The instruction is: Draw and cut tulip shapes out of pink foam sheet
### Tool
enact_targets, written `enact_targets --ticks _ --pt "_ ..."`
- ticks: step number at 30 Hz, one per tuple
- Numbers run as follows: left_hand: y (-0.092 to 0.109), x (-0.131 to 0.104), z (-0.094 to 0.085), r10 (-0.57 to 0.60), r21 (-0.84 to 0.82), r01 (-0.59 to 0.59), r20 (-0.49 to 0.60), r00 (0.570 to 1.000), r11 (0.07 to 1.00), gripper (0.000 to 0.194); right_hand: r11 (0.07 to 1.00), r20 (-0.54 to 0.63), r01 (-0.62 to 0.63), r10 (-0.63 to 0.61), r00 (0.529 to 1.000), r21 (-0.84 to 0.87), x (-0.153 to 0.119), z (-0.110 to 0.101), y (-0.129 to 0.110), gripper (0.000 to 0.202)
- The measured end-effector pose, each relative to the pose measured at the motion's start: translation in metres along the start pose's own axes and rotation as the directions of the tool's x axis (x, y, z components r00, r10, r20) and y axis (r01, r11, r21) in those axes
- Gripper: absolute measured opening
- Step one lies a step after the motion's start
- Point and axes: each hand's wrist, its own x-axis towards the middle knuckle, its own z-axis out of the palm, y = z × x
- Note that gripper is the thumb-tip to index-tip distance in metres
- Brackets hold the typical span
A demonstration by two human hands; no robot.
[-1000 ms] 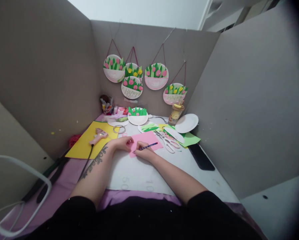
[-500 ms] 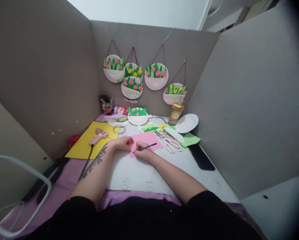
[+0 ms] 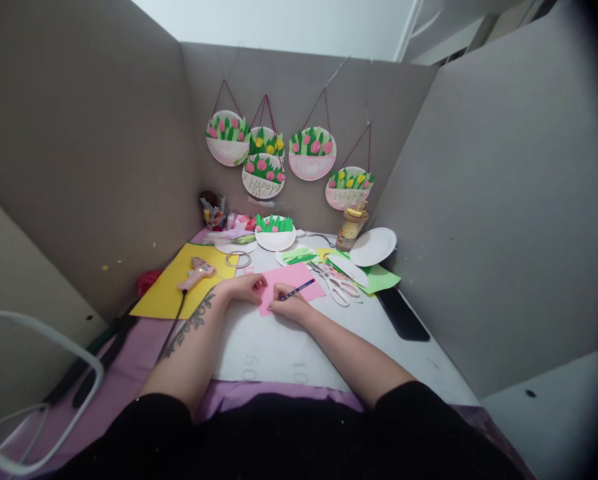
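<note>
A sheet of pink paper [image 3: 306, 275] lies on the white mat in front of me. My right hand [image 3: 289, 307] is closed round a dark blue pencil [image 3: 301, 289], its lower end near the paper's front left corner. The pencil slants up to the right. At the paper's left edge rests my left hand [image 3: 249, 288], fingers curved and apart from the thumb, fingertips touching the sheet. Whatever marks are on the pink paper are too small to make out. Just right of the sheet lie white-handled scissors [image 3: 336, 290].
Yellow paper [image 3: 153, 293] with a pink glue gun [image 3: 197, 272] and its cord lies left. A metal ring [image 3: 239, 259], flower-decorated plate [image 3: 275, 237], cup [image 3: 351, 230], white plate [image 3: 373, 247] and green paper [image 3: 381, 279] stand behind. A black phone [image 3: 403, 313] lies right.
The pencil's upper end has shifted slightly up and right, and it tilts a little more steeply in my right hand. My left hand has stayed at the paper's edge.
</note>
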Motion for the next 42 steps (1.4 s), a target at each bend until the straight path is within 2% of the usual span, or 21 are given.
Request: enact_targets --ticks 6,14,19,27,32,37,42 --pt "-0.003 0.002 0.001 0.006 -0.003 -0.006 -0.005 1.0 1.0 0.06 1.0 0.014 0.01 -0.009 1.0 -0.024 -0.001 0.0 -0.005 0.014" --pt "-0.006 0.003 0.003 0.014 0.005 -0.014 -0.007 1.0 1.0 0.06 0.997 0.066 -0.013 0.009 0.998 0.071 -0.001 0.0 0.0 0.023" --pt "-0.006 0.003 0.003 0.011 0.003 -0.011 -0.01 1.0 1.0 0.06 0.998 0.041 -0.011 0.008 0.999 0.067 -0.001 0.0 -0.001 0.022" --pt "-0.008 0.004 0.003 0.009 -0.006 -0.009 -0.002 1.0 1.0 0.06 0.995 0.117 -0.035 0.024 0.993 0.091 -0.004 -0.002 -0.008 0.026" --pt "-0.006 0.003 0.003 -0.004 0.002 0.004 -0.005 1.0 1.0 0.06 0.994 0.093 -0.044 0.035 0.995 0.099 -0.003 -0.001 -0.007 0.027" --pt "-0.004 0.002 0.002 -0.002 0.001 0.002 -0.006 1.0 1.0 0.06 0.998 0.105 -0.03 0.025 0.994 0.056 -0.004 0.0 -0.009 0.026" --pt "-0.003 0.002 0.002 0.007 0.002 -0.007 -0.004 1.0 1.0 0.059 0.994 0.132 -0.04 0.027 0.991 0.098 -0.004 0.001 -0.012 0.022"
